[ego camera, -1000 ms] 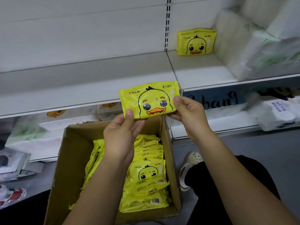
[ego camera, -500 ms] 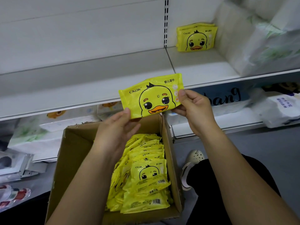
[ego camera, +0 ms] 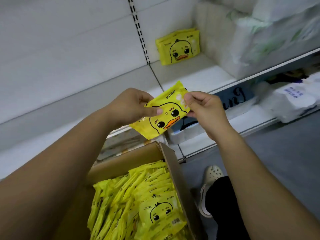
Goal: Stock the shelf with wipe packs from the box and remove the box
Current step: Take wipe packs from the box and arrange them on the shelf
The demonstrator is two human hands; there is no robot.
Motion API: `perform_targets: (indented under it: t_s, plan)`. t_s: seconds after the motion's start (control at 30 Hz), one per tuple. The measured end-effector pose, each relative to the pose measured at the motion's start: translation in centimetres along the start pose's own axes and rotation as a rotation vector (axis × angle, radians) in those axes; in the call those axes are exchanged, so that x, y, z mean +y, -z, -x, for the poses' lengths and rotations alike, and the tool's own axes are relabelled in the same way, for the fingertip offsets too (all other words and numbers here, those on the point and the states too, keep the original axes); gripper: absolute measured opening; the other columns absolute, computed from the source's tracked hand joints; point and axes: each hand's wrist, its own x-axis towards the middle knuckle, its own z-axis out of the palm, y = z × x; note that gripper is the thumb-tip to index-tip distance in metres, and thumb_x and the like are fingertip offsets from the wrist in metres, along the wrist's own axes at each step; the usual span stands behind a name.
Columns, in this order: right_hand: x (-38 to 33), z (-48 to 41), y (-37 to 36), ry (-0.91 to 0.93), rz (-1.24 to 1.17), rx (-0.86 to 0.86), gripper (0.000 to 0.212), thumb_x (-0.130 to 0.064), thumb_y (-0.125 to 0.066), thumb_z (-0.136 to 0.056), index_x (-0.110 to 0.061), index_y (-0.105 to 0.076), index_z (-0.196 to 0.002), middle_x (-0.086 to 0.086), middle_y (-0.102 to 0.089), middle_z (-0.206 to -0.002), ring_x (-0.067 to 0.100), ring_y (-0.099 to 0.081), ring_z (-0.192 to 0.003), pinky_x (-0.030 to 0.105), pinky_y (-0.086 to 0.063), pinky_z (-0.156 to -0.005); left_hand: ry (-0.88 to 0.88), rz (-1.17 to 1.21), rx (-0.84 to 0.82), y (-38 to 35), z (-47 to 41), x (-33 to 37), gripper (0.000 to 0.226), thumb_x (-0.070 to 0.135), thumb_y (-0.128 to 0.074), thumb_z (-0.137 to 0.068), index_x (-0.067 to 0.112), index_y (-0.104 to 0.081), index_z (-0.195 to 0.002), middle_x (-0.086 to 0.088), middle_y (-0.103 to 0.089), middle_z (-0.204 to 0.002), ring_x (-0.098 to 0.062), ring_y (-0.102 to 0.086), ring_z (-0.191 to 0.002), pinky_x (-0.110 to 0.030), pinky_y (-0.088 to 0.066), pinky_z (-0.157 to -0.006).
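A yellow wipe pack (ego camera: 164, 116) with a duck face is held in the air above the box, tilted with its right end up. My left hand (ego camera: 131, 106) pinches its left side, thumb on the front. My right hand (ego camera: 202, 106) pinches its upper right corner. Below stands the open cardboard box (ego camera: 174, 172) holding several more yellow packs (ego camera: 149, 201). A small stack of the same packs (ego camera: 178, 46) stands upright at the back of the white shelf (ego camera: 188, 73).
Large white plastic-wrapped tissue bundles (ego camera: 270, 40) fill the shelf's right end. More white packs (ego camera: 297, 99) lie on the lower shelf. My foot in a white clog (ego camera: 210, 179) rests on the grey floor right of the box. The shelf's left section (ego camera: 69, 80) is bare.
The camera has tipped and moved closer. The held pack has rotated, right end rising. My left hand has shifted up onto its left side, and both hands have drawn closer together.
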Motion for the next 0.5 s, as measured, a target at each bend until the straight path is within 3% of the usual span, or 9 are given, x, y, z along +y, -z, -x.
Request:
perform_targets:
  t_s: [0.13, 0.3, 0.33, 0.43, 0.5]
  plan:
    - [1.6, -3.0, 2.1, 0.155, 0.278, 0.171, 0.017, -0.026, -0.064, -0.099, -0.018, -0.075, -0.088, -0.005, -0.073, -0.076, 0.01, -0.066, -0.073, 0.031, -0.056, -0.072, 0.008, -0.033, -0.026, -0.1, -3.9, 1.9, 0.023, 0.032, -0.081, -0.084, 0.014, -0.079, -0.099, -0.006, -0.079, -0.086, -0.033, -0.074, -0.091, -0.045, -0.059, -0.084]
    - [3.2, -6.4, 4.9, 0.301, 0.59, 0.354, 0.021, -0.031, -0.059, -0.101, -0.017, -0.074, -0.106, -0.004, -0.069, -0.095, 0.011, -0.059, -0.096, 0.006, -0.041, -0.078, -0.024, -0.115, 0.053, 0.4, -9.9, 3.6, 0.015, 0.031, -0.081, -0.086, 0.017, -0.078, -0.091, -0.003, -0.079, -0.081, -0.017, -0.073, -0.072, -0.031, -0.056, -0.068]
    - [3.6, -7.0, 5.3, 0.321, 0.667, 0.354, 0.025, -0.032, -0.058, -0.101, -0.015, -0.074, -0.107, -0.002, -0.07, -0.1, 0.013, -0.057, -0.103, 0.009, -0.042, -0.085, -0.039, -0.113, 0.078, 0.6, -11.1, 4.0, 0.015, 0.03, -0.08, -0.087, 0.017, -0.078, -0.092, -0.003, -0.078, -0.081, -0.016, -0.072, -0.07, -0.032, -0.056, -0.068]
    - [5.0, -8.5, 6.1, 0.345, 0.818, 0.373, 0.036, -0.038, -0.058, -0.096, -0.009, -0.076, -0.106, 0.005, -0.073, -0.114, 0.026, -0.059, -0.118, 0.042, -0.044, -0.106, -0.12, -0.157, 0.162, 1.0, -14.7, 5.2, 0.032, 0.035, -0.077, -0.089, 0.004, -0.073, -0.092, -0.013, -0.066, -0.076, -0.023, -0.057, -0.067, -0.034, -0.045, -0.065]
    - [5.5, -9.0, 6.3, 0.305, 0.885, 0.355, 0.04, -0.043, -0.056, -0.094, -0.011, -0.076, -0.109, 0.004, -0.071, -0.124, 0.026, -0.055, -0.129, 0.043, -0.03, -0.116, -0.161, -0.214, 0.215, 0.7, -17.1, 6.1, 0.048, 0.04, -0.075, -0.09, -0.007, -0.063, -0.09, -0.014, -0.045, -0.075, -0.022, -0.04, -0.067, -0.032, -0.031, -0.061]
